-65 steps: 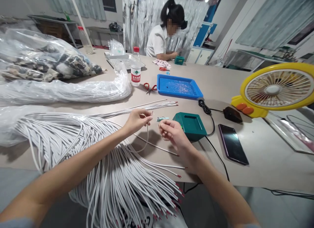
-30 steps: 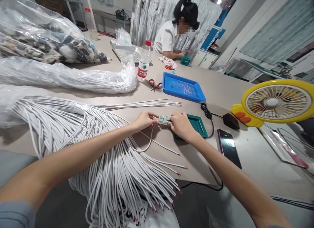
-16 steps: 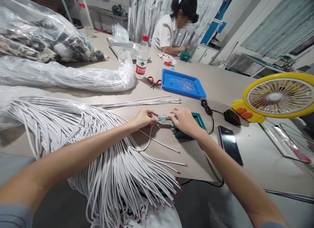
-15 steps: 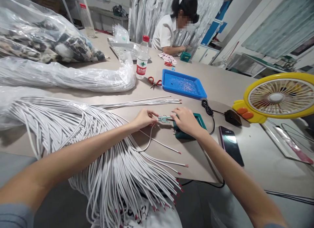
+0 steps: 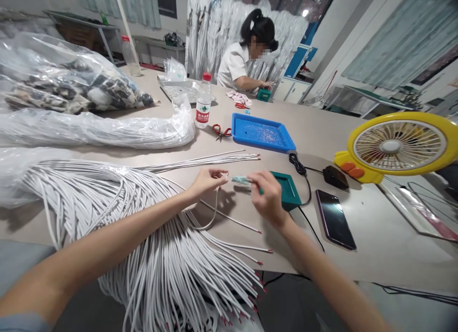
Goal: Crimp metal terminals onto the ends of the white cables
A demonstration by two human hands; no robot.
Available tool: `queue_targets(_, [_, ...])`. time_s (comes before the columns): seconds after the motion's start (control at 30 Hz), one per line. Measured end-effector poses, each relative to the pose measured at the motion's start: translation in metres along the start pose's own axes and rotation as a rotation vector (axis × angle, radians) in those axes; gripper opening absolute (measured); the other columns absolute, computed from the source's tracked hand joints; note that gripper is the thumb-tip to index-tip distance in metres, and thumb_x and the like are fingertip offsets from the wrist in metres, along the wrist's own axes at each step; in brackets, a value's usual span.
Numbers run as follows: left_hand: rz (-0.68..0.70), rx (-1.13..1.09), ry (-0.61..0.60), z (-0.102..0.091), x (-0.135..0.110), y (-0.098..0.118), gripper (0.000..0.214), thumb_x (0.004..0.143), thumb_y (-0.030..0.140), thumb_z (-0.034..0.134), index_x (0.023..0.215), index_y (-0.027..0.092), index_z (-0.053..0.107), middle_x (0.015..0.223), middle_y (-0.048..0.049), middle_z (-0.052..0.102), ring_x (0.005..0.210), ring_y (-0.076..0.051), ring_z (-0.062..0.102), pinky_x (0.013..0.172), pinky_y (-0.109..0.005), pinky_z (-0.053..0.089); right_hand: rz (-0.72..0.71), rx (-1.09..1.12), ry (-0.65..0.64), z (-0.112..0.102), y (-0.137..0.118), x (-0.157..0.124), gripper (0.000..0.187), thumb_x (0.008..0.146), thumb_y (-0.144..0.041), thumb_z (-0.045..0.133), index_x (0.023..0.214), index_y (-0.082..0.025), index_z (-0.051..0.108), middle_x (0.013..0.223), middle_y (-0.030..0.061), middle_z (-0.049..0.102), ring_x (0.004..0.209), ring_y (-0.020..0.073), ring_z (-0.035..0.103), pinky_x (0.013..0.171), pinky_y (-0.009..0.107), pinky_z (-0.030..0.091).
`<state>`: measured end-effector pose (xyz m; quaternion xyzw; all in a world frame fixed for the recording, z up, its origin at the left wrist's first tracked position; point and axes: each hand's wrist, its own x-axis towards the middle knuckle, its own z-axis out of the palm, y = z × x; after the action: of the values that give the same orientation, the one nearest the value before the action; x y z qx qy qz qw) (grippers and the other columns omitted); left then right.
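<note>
My left hand point(image 5: 206, 181) pinches the end of one thin white cable point(image 5: 213, 209) that loops down toward the big bundle of white cables point(image 5: 143, 236) spilling over the table's near edge. My right hand point(image 5: 266, 197) is closed round a small teal-and-metal connector piece point(image 5: 240, 180), held just right of the cable end. Both hands hover above the table in front of a green box-like device point(image 5: 286, 190). A few finished cables point(image 5: 214, 158) lie straight behind the hands.
A blue tray point(image 5: 263, 132), red scissors point(image 5: 220, 130) and a water bottle point(image 5: 203, 101) sit further back. A phone point(image 5: 335, 219), a black cord and a yellow fan point(image 5: 395, 148) are at the right. Bagged cables point(image 5: 93, 129) lie left. Another person point(image 5: 246, 55) works at the far end.
Both hands have lifted off the table at the green device. My right hand has pulled the connector piece up and slightly back, and the cable end has risen with my left hand.
</note>
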<state>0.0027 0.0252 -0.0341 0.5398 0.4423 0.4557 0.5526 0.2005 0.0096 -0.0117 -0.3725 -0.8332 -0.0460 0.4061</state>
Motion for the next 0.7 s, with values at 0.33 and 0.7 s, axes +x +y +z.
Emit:
queue_targets(0.33, [0.967, 0.589, 0.157, 0.026, -0.054, 0.034, 0.016, 0.081, 0.005, 0.057, 0.092, 0.012, 0.065, 0.073, -0.0041, 0.059, 0.066, -0.01, 0.054, 0.059, -0.019, 0.044, -0.134, 0.332, -0.096, 0.031, -0.015, -0.043, 0.022, 0.08, -0.008, 0.043, 0.088, -0.017, 0.061, 0.08, 0.0057, 0.063, 0.068, 0.0138, 0.056, 0.061, 0.024, 0.046])
queue_targets(0.7, [0.925, 0.525, -0.351, 0.086, -0.154, 0.043, 0.018, 0.081, 0.002, 0.053, 0.093, 0.013, 0.061, 0.066, -0.0042, 0.058, 0.056, -0.01, 0.047, 0.052, -0.021, 0.036, -0.074, 0.34, -0.126, 0.034, -0.015, -0.046, 0.021, 0.079, -0.007, 0.046, 0.083, -0.016, 0.064, 0.08, 0.0041, 0.064, 0.068, 0.0129, 0.057, 0.065, 0.023, 0.046])
